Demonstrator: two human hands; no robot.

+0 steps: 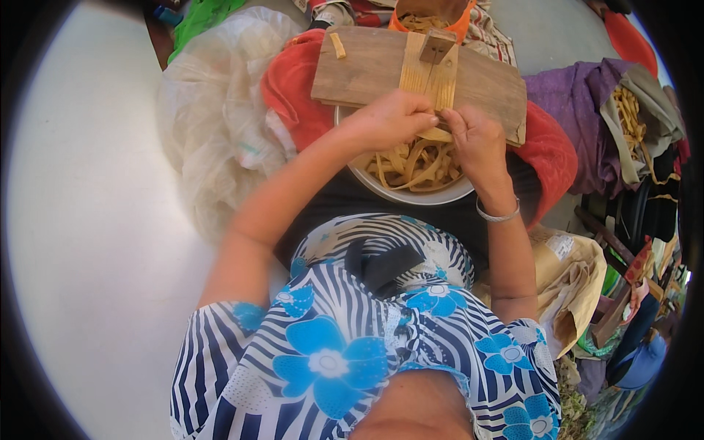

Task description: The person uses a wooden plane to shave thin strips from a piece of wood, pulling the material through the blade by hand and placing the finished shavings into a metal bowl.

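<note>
A wooden board lies across a white-rimmed bowl, which rests in my lap. Fixed on the board is a paler wooden strip with a small upright block. My left hand is closed in a pinch at the board's near edge. Close beside it, my right hand also pinches. Between the two runs a flat tan strip, its ends partly hidden by my fingers. Curled tan strips of the same kind fill the bowl below.
An orange container with more strips stands beyond the board. Red cloth drapes both sides of my lap. At left lies a crumpled clear plastic bag; at right, a purple sack holds strips, with a brown paper bag nearer.
</note>
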